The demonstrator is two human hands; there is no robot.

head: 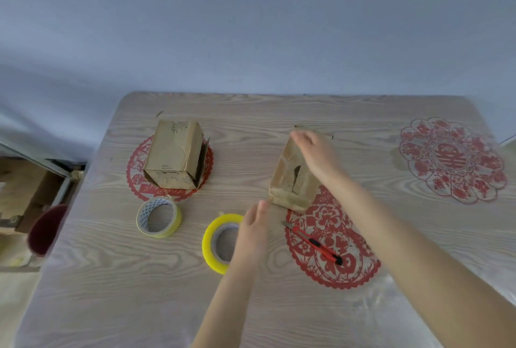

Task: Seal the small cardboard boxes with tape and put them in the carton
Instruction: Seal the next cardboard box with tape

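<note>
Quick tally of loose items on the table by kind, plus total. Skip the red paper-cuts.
Small cardboard boxes: 2
Tape rolls: 2
Utility knife: 1
Total: 5

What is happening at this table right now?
A person is busy with the right box: the right hand lies flat over its top, and the left hand reaches toward its near corner, above the yellow roll. Both hands are open and hold nothing. The left box, the pale roll and a red cutter lie on the table.
</note>
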